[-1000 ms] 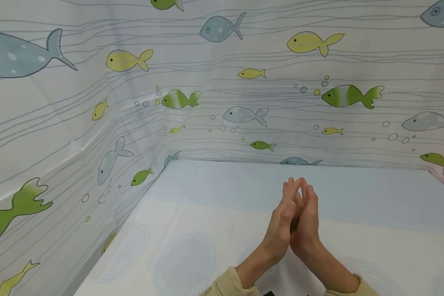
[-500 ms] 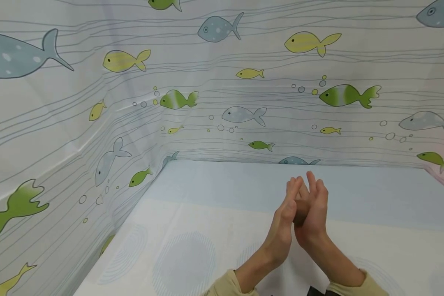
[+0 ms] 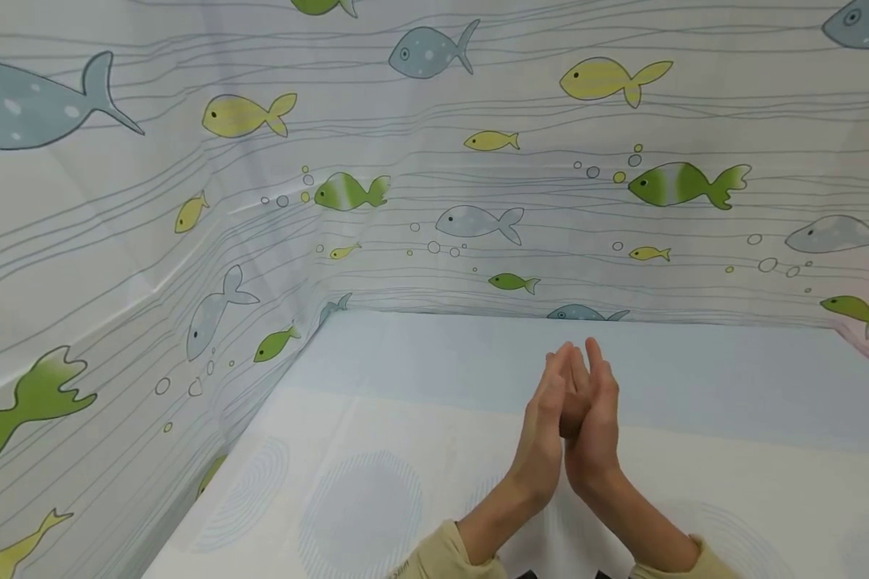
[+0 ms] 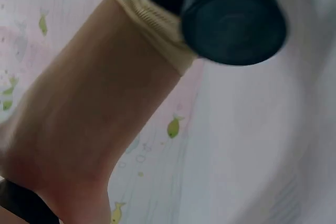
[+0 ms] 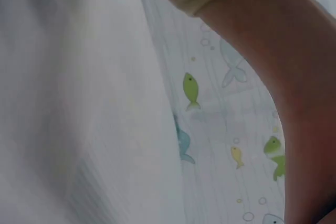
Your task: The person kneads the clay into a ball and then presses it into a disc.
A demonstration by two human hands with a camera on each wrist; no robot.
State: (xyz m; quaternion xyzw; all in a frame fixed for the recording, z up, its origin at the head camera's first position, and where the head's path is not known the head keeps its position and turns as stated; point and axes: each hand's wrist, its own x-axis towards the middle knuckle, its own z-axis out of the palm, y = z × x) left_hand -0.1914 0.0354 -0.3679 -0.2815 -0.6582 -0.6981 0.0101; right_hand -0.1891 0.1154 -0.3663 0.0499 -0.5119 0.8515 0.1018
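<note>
A brown, rounded lump (image 3: 573, 415) sits between my two palms in the head view, partly covered by them; what it is made of I cannot tell. My left hand (image 3: 539, 442) lies flat against its left side, fingers straight and pointing up and away. From the other side my right hand (image 3: 598, 434) presses in, its fingers also extended. The heels of both hands meet or nearly meet below the lump. Each wrist view is largely filled by a bare forearm, such as this forearm (image 4: 94, 93) in the left one and this forearm (image 5: 294, 87) in the right one.
Below the hands spreads a white and pale blue tabletop (image 3: 362, 370) with printed circles. Fish-printed curtains (image 3: 405, 121) enclose it at the back and left. A dark round device (image 4: 233, 30) is worn at a cream sleeve (image 4: 152, 24).
The hands rub against each other: the right hand slid forward and right, baring more of the lump, then came back. Both hands are now slightly further left and closer together.
</note>
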